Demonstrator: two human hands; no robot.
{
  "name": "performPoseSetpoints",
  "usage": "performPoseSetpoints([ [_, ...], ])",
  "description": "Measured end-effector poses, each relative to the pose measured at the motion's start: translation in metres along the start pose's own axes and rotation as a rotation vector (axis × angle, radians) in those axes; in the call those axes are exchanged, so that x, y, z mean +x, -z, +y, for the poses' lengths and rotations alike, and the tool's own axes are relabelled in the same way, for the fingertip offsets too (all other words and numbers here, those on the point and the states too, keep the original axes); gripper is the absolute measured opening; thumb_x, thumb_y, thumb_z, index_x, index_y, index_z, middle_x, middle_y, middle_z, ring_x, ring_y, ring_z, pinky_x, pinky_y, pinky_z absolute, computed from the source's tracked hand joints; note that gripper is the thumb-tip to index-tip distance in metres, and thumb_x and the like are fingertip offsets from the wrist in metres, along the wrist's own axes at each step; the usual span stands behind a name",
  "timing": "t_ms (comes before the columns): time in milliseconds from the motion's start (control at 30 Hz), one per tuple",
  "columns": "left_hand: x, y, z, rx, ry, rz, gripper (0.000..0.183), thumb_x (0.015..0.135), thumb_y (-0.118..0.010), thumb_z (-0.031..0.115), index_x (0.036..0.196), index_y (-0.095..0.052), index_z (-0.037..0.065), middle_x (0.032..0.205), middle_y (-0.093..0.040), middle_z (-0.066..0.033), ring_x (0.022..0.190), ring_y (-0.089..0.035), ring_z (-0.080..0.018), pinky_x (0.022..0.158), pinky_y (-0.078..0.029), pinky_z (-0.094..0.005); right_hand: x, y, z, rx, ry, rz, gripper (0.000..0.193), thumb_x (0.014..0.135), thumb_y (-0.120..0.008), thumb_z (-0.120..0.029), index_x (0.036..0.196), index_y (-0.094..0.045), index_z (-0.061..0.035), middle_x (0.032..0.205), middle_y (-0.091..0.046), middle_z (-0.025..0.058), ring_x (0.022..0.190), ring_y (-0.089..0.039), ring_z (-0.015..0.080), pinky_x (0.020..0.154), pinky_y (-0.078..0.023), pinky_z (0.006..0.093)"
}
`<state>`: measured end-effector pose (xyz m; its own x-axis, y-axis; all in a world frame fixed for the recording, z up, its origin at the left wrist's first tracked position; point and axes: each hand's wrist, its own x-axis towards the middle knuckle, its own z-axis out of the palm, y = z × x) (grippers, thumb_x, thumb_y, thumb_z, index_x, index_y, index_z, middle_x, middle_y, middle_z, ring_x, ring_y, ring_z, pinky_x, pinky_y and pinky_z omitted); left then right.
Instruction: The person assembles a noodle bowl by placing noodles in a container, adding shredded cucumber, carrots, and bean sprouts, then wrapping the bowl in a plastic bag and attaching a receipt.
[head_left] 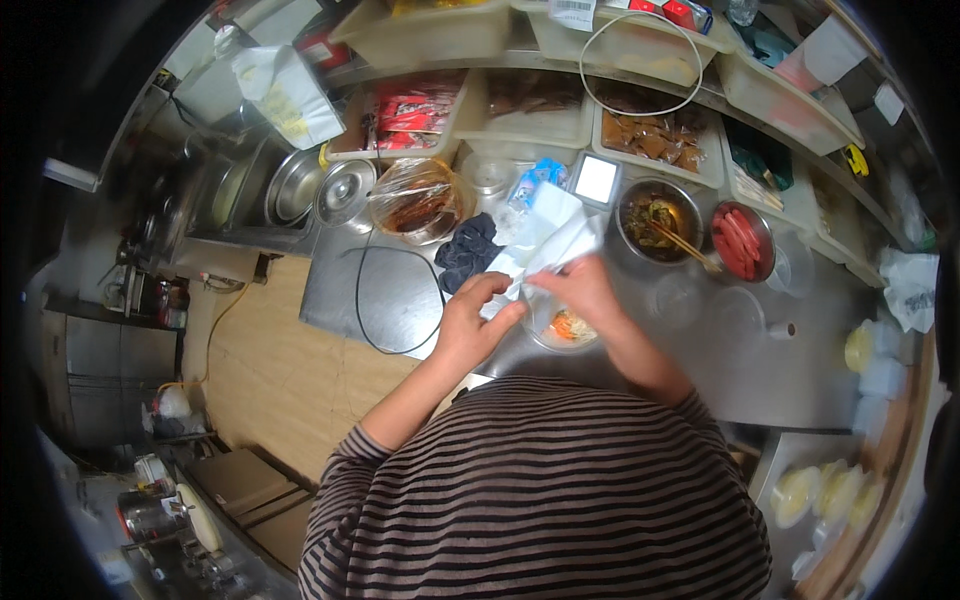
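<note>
Bag (545,240), thin and white, sits between your two hands above the steel tabletop (700,350), right over a clear bowl (565,328) of shredded orange and pale food. From the head view, your left hand (475,315) has its fingers closed on the bag's lower edge, pinching the plastic; your right hand (580,285) has its fingers curled onto the other side of the mouth, also gripping it. The bag's upper part stands up crumpled toward the back bins.

By the look of it, you are working the bag's mouth open over the bowl. The next move calls for spreading both edges apart without tearing the film, and keeping the bowl steady underneath.

Around you: a dark cloth (468,250) just left of the bag, a wrapped bowl (415,200) of reddish food behind it, a metal bowl (658,218) of dark greens with chopsticks (685,245) resting in it, and a bowl of red sausages (742,240) beside that. A black cable (375,300) loops across the tabletop at your left.
</note>
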<state>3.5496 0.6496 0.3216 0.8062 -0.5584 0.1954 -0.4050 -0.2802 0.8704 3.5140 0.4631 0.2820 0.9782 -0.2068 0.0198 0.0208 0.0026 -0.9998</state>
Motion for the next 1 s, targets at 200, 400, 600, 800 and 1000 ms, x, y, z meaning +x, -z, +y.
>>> performPoseSetpoints([
  [200, 0.002, -0.013, -0.047, -0.141, 0.295, 0.039, 0.014, 0.071, -0.075, 0.004, 0.077, -0.063, 0.000, 0.071, -0.062, -0.0035, 0.066, -0.057, -0.0084, 0.061, -0.047, -0.0242, -0.015, -0.020, 0.009, -0.019, 0.034, -0.118, 0.023, 0.073, -0.071, -0.006, 0.095, -0.067, 0.0000, 0.087, -0.069, 0.0056, 0.079, -0.064, 0.0134, 0.070, -0.050, 0.0293],
  [400, -0.004, 0.028, -0.081, 0.577, 0.220, 0.356, 0.024, 0.061, -0.075, 0.004, 0.063, -0.051, 0.002, 0.067, -0.056, -0.0143, 0.064, -0.056, -0.0334, 0.057, -0.045, -0.0412, -0.010, 0.046, 0.025, 0.940, -0.275, 0.028, 0.019, 0.087, -0.056, -0.004, 0.105, -0.054, 0.0011, 0.099, -0.062, 0.0128, 0.092, -0.063, 0.0258, 0.083, -0.051, 0.0413],
  [600, -0.010, 0.059, -0.111, 0.612, 0.292, 0.323, 0.030, 0.063, -0.074, 0.007, 0.087, -0.057, 0.001, 0.089, -0.060, -0.0171, 0.086, -0.058, -0.0330, 0.073, -0.048, -0.0397, -0.017, 0.052, 0.001, 0.984, -0.192, 0.171, 0.009, 0.093, -0.049, -0.009, 0.097, -0.053, -0.0024, 0.091, -0.057, 0.0081, 0.086, -0.058, 0.0202, 0.081, -0.049, 0.0382],
  [800, 0.019, 0.004, -0.026, 0.416, -0.138, 0.100, 0.070, 0.060, -0.081, 0.018, 0.122, -0.051, 0.005, 0.124, -0.050, -0.0187, 0.118, -0.045, -0.0374, 0.103, -0.029, -0.0448, -0.009, 0.011, -0.029, 0.666, -0.132, -0.038, 0.014, 0.089, -0.056, -0.007, 0.102, -0.053, -0.0034, 0.092, -0.056, 0.0040, 0.085, -0.056, 0.0144, 0.076, -0.047, 0.0290],
  [1000, 0.038, 0.016, -0.044, 0.176, -0.092, 0.501, 0.018, 0.072, -0.062, -0.002, 0.075, -0.045, 0.004, 0.065, -0.049, -0.0150, 0.061, -0.051, -0.0308, 0.057, -0.043, -0.0329, -0.019, 0.015, -0.026, -0.974, 0.266, 0.165, 0.045, 0.067, -0.059, 0.013, 0.107, -0.055, -0.0054, 0.097, -0.060, 0.0102, 0.085, -0.062, 0.0283, 0.071, -0.049, 0.0369],
])
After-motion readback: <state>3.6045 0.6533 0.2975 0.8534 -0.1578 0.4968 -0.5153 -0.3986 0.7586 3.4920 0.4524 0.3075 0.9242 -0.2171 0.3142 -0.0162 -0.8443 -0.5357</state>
